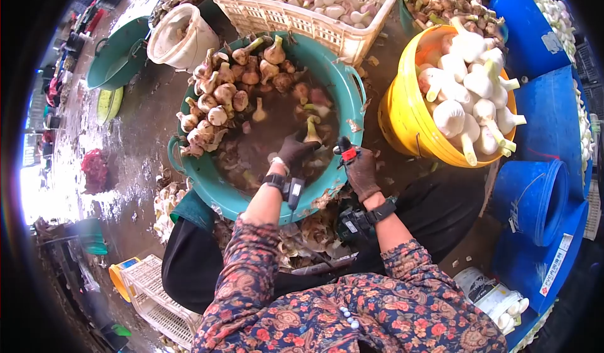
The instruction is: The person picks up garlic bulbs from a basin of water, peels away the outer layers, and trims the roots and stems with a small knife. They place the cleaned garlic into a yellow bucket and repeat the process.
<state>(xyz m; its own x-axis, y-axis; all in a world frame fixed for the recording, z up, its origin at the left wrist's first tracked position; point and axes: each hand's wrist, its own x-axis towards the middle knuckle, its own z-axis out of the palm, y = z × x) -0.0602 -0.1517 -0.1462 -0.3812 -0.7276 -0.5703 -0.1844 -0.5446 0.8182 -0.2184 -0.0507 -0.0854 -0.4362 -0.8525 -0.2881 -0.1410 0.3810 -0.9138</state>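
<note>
My left hand (pixel 293 150), in a dark glove, reaches into the teal basin (pixel 345 79) and grips a garlic bulb (pixel 311 133) by its stem over muddy water. My right hand (pixel 361 172), gloved too, is closed on a small tool with a red and black handle (pixel 345 149) at the basin's near rim. Several dirty unpeeled garlic bulbs (pixel 217 95) are piled in the basin's far left part.
A yellow bucket (pixel 402 120) of clean white garlic stands at right. A white crate (pixel 264 10) of garlic sits behind the basin, a white bucket (pixel 182 35) at back left. Blue barrels (pixel 535 196) line the right. Garlic skins (pixel 314 233) lie on my lap.
</note>
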